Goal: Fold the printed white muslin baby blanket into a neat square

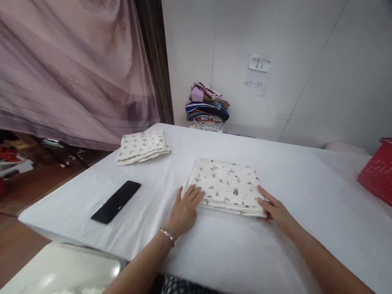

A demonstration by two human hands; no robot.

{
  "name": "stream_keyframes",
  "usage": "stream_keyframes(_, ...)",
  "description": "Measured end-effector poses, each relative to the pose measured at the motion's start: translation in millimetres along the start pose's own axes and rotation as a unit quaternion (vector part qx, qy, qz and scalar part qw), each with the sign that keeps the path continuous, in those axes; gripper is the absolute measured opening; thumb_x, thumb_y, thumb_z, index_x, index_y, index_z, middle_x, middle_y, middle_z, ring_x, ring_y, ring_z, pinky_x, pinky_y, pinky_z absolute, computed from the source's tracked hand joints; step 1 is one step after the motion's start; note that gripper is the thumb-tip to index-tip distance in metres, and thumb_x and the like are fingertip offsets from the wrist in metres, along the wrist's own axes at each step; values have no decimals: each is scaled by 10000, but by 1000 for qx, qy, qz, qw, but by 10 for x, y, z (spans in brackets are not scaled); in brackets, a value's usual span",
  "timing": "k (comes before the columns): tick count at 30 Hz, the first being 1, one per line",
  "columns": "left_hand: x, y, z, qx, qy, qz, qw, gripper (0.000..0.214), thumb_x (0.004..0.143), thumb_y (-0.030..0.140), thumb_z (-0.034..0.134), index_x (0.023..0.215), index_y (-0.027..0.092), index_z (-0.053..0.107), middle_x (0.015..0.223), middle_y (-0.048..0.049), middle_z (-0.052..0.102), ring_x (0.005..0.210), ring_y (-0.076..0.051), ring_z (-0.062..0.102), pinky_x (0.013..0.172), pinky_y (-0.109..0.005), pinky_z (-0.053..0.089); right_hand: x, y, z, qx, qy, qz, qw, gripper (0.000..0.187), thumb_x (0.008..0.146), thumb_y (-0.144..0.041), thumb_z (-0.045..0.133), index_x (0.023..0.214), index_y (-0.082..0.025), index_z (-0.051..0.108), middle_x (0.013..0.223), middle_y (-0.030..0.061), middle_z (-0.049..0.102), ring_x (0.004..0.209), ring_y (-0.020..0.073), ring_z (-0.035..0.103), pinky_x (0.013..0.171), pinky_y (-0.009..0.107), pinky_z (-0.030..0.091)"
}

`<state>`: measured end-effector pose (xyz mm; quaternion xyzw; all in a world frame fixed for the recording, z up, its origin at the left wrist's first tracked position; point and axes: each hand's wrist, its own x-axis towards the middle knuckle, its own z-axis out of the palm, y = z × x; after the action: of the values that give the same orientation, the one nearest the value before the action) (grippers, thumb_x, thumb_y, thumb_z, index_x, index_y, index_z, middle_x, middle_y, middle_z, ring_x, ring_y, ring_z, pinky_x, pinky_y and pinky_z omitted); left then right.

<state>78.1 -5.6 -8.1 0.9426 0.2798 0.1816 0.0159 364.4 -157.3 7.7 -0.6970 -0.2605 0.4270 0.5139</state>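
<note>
A folded white cloth [228,183] with small printed figures lies flat on the white-covered table in front of me. My left hand [184,210] is open, its spread fingers resting on the cloth's left front corner. At the opposite side, my right hand [273,209] grips the right edge, with some fingertips on top and the others partly hidden at the edge. Farther back on the left lies a second folded white cloth [143,145] with a grey print, touched by neither hand.
A black phone [116,202] lies on the table [301,220] to the left. Stacked folded fabrics [208,107] stand by the wall behind the table. At the right edge is a red container [390,175]. A plastic-covered white surface [49,278] is at lower left, and a pink curtain [72,61] hangs behind.
</note>
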Motion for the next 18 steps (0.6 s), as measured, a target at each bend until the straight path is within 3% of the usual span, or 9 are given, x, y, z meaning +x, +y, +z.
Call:
stream_keyframes(3,36,-83,-13,29,-5,19,999,702,664,-42,363,1314,215,422,1366,-39,444,1340,-211,243,1112,-495,96,31,-40,-9,40,-14,9,999,544,666,-423,699,1169,-246,595,670,-23,610,508,89,477,415,202,408)
stream_keyframes(6,84,-128,-29,52,-9,37,998,687,687,-36,357,1330,201,405,1378,-45,429,1346,-213,228,1114,-487,110,64,-132,6,105,-27,18,994,440,680,-407,696,1085,-248,628,654,-27,614,514,87,501,397,184,387)
stream_keyframes(11,115,-168,-29,62,10,42,997,703,682,-7,388,1354,199,372,1406,-46,392,1353,-210,212,1118,-476,110,109,-279,0,210,-82,25,974,357,733,-353,636,1076,-258,615,894,23,672,720,163,639,467,209,475)
stream_keyframes(18,125,-212,47,38,32,26,998,721,642,16,435,1341,184,390,1325,-68,489,1300,-229,322,1118,-481,108,125,-296,-77,216,-166,-38,961,591,609,-133,583,1183,-274,550,1062,28,642,968,209,594,742,313,492)
